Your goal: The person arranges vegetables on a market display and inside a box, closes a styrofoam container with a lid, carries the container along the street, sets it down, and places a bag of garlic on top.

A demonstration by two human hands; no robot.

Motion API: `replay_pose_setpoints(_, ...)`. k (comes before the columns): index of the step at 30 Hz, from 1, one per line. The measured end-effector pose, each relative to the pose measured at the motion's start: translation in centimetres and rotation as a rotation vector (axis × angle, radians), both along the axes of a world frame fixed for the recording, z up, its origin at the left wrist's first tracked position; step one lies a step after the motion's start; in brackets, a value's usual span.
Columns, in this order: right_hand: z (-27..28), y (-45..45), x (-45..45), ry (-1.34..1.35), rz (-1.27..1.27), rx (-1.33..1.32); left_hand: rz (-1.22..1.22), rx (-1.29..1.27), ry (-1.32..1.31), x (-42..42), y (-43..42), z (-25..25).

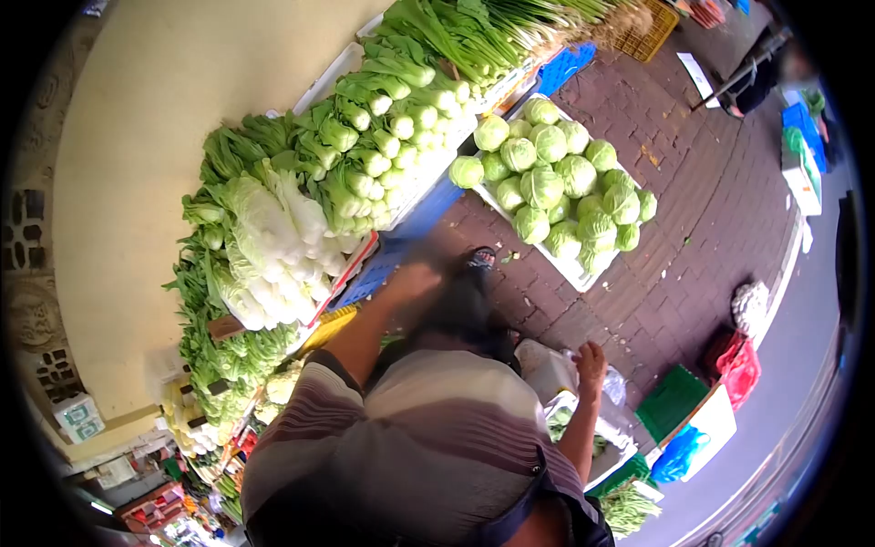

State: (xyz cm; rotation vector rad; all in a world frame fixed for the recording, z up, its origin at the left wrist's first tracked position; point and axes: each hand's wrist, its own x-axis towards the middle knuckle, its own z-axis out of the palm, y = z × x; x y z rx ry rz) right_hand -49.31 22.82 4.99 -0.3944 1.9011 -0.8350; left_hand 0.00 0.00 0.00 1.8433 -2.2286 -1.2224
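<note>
My left hand [416, 281] is smeared by motion, so its fingers cannot be read. It is beside the blue crates [369, 272] under the vegetable stand, close to the white stalks of the long leafy cabbages [283, 242]. My right hand [591, 362] hangs out on the other side, fingers loosely bent and a little apart, with nothing visible in it. Below it are clear plastic bags [615, 387] and a white foam box [549, 369]. Ahead, round green cabbages [544, 187] are piled on a white tray [583, 279].
Bok choy [374, 146] and spring onions [510, 32] line the stand to the left. Red-brown paving [674, 182] lies ahead. To the right are a green crate [672, 401], a blue bag [679, 453] and a red bag [736, 369]. A person [761, 77] is at the far right.
</note>
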Motion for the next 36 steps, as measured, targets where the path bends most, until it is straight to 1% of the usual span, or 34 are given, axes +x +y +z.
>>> replay_pose_setpoints(1,-1.0,-0.2,0.6,-0.004,-0.042,-0.023,-0.109,0.143,-0.06,2.8,0.4,-2.2)
replay_pose_setpoints(2,-2.1,-0.6,1.8,-0.039,-0.139,-0.099,-0.381,-0.073,-0.256,4.8,1.0,-1.8)
replay_pose_setpoints(3,1.8,9.6,-3.1,0.02,-0.132,-0.131,-0.659,-0.228,-0.4,0.5,12.2,-0.5)
replay_pose_setpoints(4,-0.3,8.4,-1.5,-0.051,-0.21,-0.167,-0.632,-0.233,-0.446,1.4,11.4,0.4)
replay_pose_setpoints(5,0.2,9.8,-1.9,-0.082,-0.281,-0.157,-0.605,-0.237,-0.492,2.2,10.5,1.5)
replay_pose_setpoints(6,1.6,11.4,-2.2,-0.082,-0.289,-0.136,-0.281,-0.002,-0.345,1.2,11.1,3.1)
replay_pose_setpoints(8,2.3,12.2,-1.4,-0.105,-0.299,-0.118,-0.017,0.08,-0.177,2.9,10.1,2.7)
replay_pose_setpoints(10,2.4,13.3,-0.6,-0.119,-0.371,-0.12,0.127,0.198,-0.202,1.1,7.9,4.7)
replay_pose_setpoints(11,2.4,14.6,0.1,-0.117,-0.437,-0.112,0.169,0.265,-0.216,-0.3,6.6,5.3)
replay_pose_setpoints(12,-0.8,16.5,0.1,-0.17,-0.488,-0.206,0.034,0.185,-0.117,-0.2,5.8,3.8)
replay_pose_setpoints(13,0.6,16.1,1.1,-0.127,-0.538,-0.23,-0.002,0.174,-0.063,-1.4,4.4,2.8)
replay_pose_setpoints(14,0.4,15.9,1.6,-0.128,-0.543,-0.224,-0.039,0.164,-0.008,-2.7,2.9,1.8)
replay_pose_setpoints(15,0.6,16.6,2.3,-0.035,-0.544,-0.199,0.035,0.213,-0.031,-6.1,1.8,2.4)
replay_pose_setpoints(16,2.4,15.8,3.0,-0.045,-0.633,-0.173,0.069,0.326,0.029,-9.8,0.7,3.5)
replay_pose_setpoints(17,2.5,16.7,3.2,0.044,-0.629,-0.218,0.114,0.452,0.068,-13.9,0.3,4.3)
replay_pose_setpoints(18,2.1,18.1,5.2,0.054,-0.742,-0.178,0.029,0.503,0.022,-16.6,0.2,4.5)
replay_pose_setpoints(19,3.4,18.3,6.4,-0.025,-0.913,-0.191,-0.033,0.531,0.001,-19.5,-0.2,4.0)
replay_pose_setpoints(21,3.9,20.4,10.9,-0.015,-1.095,-0.157,-0.318,0.558,-0.026,-23.9,0.0,2.6)
replay_pose_setpoints(22,3.5,21.0,12.1,-0.017,-1.171,-0.139,-0.441,0.54,0.038,-27.1,0.3,2.1)
replay_pose_setpoints(24,2.6,23.1,16.0,0.011,-1.29,-0.097,-0.684,0.558,0.032,-33.5,3.7,5.4)
replay_pose_setpoints(26,-1.2,26.0,20.8,0.1,-1.412,-0.01,-0.906,0.567,0.042,-37.5,6.9,6.3)
replay_pose_setpoints(27,-2.2,27.5,22.4,0.14,-1.459,0.029,-0.967,0.616,0.088,-39.0,9.0,6.8)
replay_pose_setpoints(28,-2.4,28.5,23.1,0.174,-1.494,0.13,-0.999,0.681,0.105,-40.7,11.5,8.8)
replay_pose_setpoints(29,-3.0,30.0,23.5,0.178,-1.556,0.135,-1.029,0.742,0.115,-42.3,14.4,11.0)
replay_pose_setpoints(31,-4.5,34.2,25.6,0.176,-1.674,0.171,-1.144,0.727,0.085,-43.7,19.5,12.5)
replay_pose_setpoints(32,-6.0,35.9,26.3,0.289,-1.663,0.282,-1.203,0.714,0.071,-44.1,21.1,12.4)
replay_pose_setpoints(33,-6.0,37.9,26.6,0.361,-1.602,0.407,-1.199,0.804,0.049,-43.9,22.4,10.6)
replay_pose_setpoints(35,-5.1,42.3,26.8,0.383,-1.487,0.623,-1.285,0.796,0.005,-43.7,26.5,10.5)
replay_pose_setpoints(36,-5.8,44.1,27.2,0.403,-1.489,0.688,-1.312,0.8,-0.034,-43.6,28.0,10.2)
